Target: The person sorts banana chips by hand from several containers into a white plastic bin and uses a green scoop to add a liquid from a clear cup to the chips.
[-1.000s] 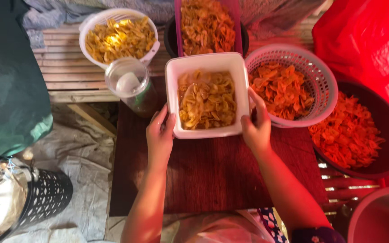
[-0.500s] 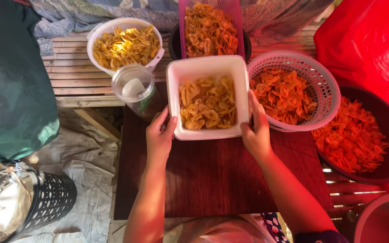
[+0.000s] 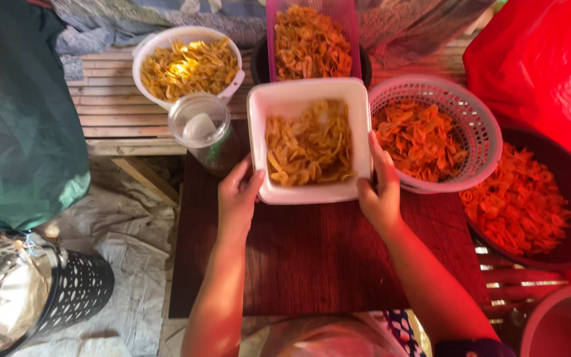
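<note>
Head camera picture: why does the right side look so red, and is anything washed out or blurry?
Head view: a red cast tints the right side, strongest near the red sheet; sunlight glares on the chips in the round white bowl; the square white tub between both hands looks sharp; the far edge is slightly soft.

No labels, signs or screens; only a few bags and wraps.

A large red plastic bag [image 3: 536, 73] fills the upper right of the frame, smooth and glossy, rising above the dark bowl at the right edge. A dark green bag or sack [image 3: 21, 119] takes up the upper left and left side, its surface creased, its lower edge paler. At the bottom centre, just under the near edge of the worktop, lies a clear plastic bag [image 3: 325, 337], crumpled and see-through. None of them shows a printed panel that can be made out.
</note>
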